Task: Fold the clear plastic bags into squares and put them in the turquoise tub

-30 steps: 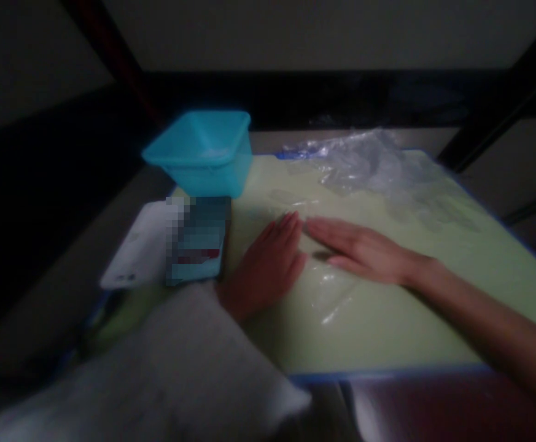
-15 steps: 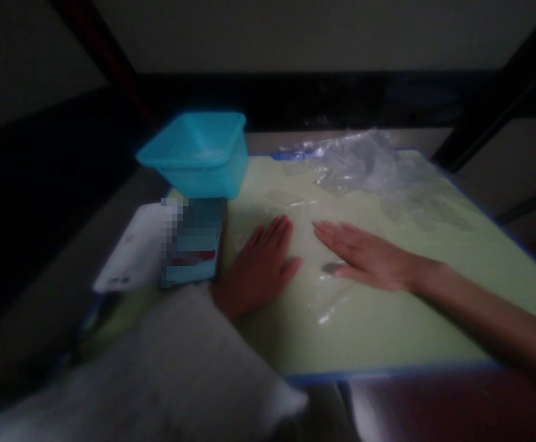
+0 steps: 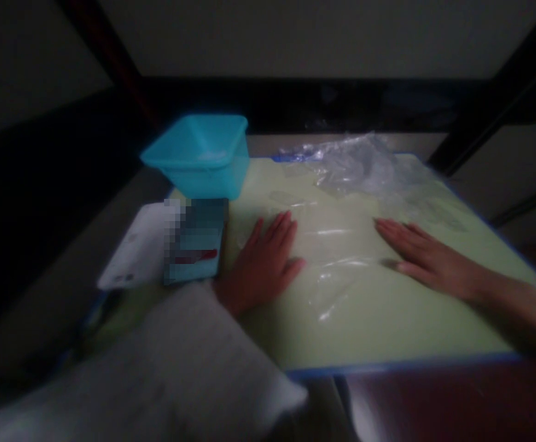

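Observation:
A clear plastic bag [image 3: 334,245] lies spread on the pale green tabletop [image 3: 415,331], with shiny creases running across it. My left hand [image 3: 265,264] rests flat on the bag's left part, fingers stretched out and thumb apart. Palm down, my right hand [image 3: 428,255] is at the bag's right edge with its fingers straight; whether it touches the film there I cannot tell. Neither hand grips anything.
Behind the hands lies a crumpled heap of clear plastic bags [image 3: 369,162]. A turquoise plastic basin [image 3: 198,162] stands at the back left. Nearer, beside my left arm, are a partly blurred-out box [image 3: 198,239] and a white flat sheet [image 3: 134,245].
My right hand has slid to the right, away from my left hand, uncovering the middle of the bag. The left hand has stayed nearly in place.

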A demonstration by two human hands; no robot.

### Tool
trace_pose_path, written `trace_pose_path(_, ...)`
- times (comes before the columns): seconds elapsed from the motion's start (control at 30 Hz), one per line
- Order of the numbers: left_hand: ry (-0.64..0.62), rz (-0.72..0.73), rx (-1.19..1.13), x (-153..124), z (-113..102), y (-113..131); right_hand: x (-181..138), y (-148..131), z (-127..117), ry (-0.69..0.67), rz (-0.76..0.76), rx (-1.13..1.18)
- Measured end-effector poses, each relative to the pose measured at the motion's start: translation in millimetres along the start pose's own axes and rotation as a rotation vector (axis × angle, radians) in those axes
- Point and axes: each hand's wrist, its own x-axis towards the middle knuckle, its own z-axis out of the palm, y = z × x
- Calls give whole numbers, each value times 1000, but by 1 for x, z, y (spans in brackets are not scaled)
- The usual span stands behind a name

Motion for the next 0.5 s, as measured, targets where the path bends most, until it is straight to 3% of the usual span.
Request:
trace_pose_path(0.07, 16, 150, -47, 1, -6, 3, 1, -5, -3, -5, -1, 3)
trace_pose_path(0.2, -68, 408, -159, 1, -10, 12, 16, -37, -7, -31, -110, 38)
trace_pose_path(0.37, -159, 445, -173, -3, -3, 15, 30, -70, 0, -72, -263, 99)
trace_pose_path(0.5, -184, 439, -161, -3, -3, 15, 15, -60, 4, -108, -202, 76)
